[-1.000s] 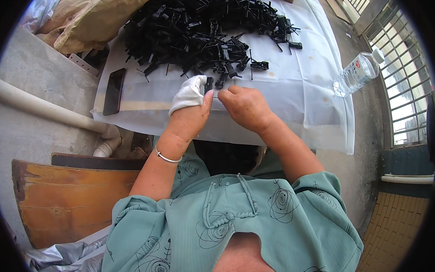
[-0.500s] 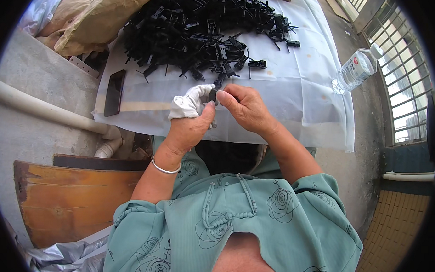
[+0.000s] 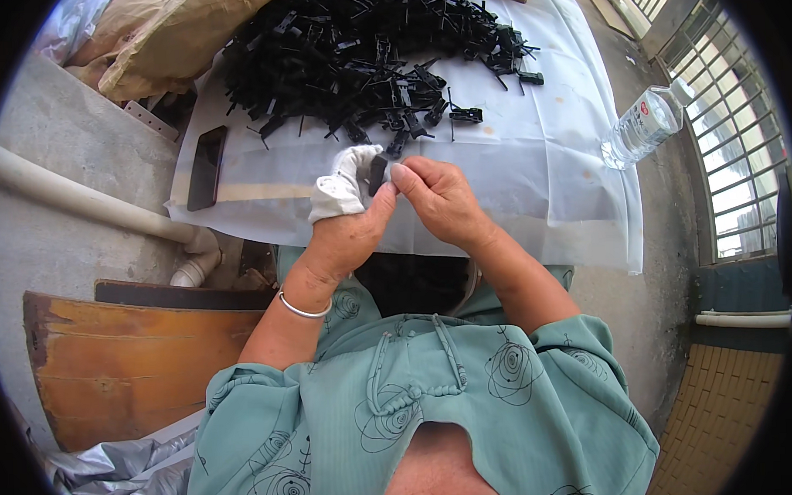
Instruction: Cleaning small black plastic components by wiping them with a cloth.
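A small black plastic piece (image 3: 378, 173) is pinched between the bare thumb and the covered fingers of my left hand (image 3: 353, 230). White cloth, perhaps a cut-down glove (image 3: 337, 193), wraps those fingers. My right hand (image 3: 444, 202) is closed, its thumb and forefinger pressed together at the piece's right side. Both thumbs nearly meet there, and the fingertips hide much of the piece. Just beyond my hands lies a large heap of black plastic clip-like parts (image 3: 364, 70) with thin stems sticking out. One loose black part (image 3: 466, 115) rests right of the heap's near edge.
White plastic sheeting (image 3: 534, 199) covers the table. A dark phone (image 3: 207, 168) lies at its left, and a clear water bottle (image 3: 643, 127) at its right edge. Brown paper sacking (image 3: 175, 46) is at the far left. A pale pipe (image 3: 89, 193) runs alongside the table.
The black piece has tilted, showing more of its flat face between my hands. My left hand's covered fingers have shifted slightly left, away from the right fingertips.
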Tool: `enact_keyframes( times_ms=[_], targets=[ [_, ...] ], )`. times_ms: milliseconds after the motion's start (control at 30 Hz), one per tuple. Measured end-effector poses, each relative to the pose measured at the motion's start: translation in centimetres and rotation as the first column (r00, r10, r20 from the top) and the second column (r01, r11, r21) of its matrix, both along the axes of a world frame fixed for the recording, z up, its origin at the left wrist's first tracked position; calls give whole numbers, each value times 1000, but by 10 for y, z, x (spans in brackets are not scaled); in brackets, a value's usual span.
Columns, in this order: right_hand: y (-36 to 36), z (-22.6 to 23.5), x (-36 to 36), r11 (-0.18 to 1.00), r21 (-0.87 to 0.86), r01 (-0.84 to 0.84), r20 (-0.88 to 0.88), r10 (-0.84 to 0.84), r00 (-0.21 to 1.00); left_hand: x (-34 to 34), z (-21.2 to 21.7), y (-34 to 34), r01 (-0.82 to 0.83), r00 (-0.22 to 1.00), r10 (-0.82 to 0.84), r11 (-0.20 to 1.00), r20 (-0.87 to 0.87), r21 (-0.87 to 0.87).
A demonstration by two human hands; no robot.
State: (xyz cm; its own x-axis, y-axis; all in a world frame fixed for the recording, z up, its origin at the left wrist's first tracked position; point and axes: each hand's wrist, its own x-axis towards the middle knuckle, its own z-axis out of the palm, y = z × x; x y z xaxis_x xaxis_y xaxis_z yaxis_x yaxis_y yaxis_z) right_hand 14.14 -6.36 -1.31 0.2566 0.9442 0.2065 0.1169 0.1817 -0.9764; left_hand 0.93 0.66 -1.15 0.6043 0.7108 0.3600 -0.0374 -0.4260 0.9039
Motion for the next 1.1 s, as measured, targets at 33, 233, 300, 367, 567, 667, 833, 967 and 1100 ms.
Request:
enact_keyframes(
  times_ms=[33,233,300,367,567,667,833,967,1100],
  targets=[
    [-4,8,6,996,-86,24,167,-9,986,0,-2,5,40,997,-37,998,69,-52],
    [-8,-12,24,992,109,-70,484,8,875,-4,15,-2,94,996,-81,903,49,-420],
    [-9,-9,24,978,203,-56,504,-55,862,-5,14,-2,90,994,-105,925,-23,-369],
    [-10,-1,19,981,192,-16,401,-64,914,-7,16,-1,92,987,-128,945,-95,-314],
    [-9,0,9,996,74,-41,11,40,999,-12,27,-2,347,913,-409,759,12,-551],
    [-10,3,8,996,0,-86,-3,86,996,-11,25,-5,333,928,-371,804,22,-493],
    [-11,15,5,995,67,-76,344,48,938,-7,16,-4,239,970,-240,891,45,-385],
    [-7,10,3,997,-32,-64,378,71,923,-6,16,-11,162,967,-193,969,-165,-186],
    [-3,3,-5,995,96,-18,383,-20,923,-11,22,-13,80,966,-99,993,-240,-86]
  ],
)
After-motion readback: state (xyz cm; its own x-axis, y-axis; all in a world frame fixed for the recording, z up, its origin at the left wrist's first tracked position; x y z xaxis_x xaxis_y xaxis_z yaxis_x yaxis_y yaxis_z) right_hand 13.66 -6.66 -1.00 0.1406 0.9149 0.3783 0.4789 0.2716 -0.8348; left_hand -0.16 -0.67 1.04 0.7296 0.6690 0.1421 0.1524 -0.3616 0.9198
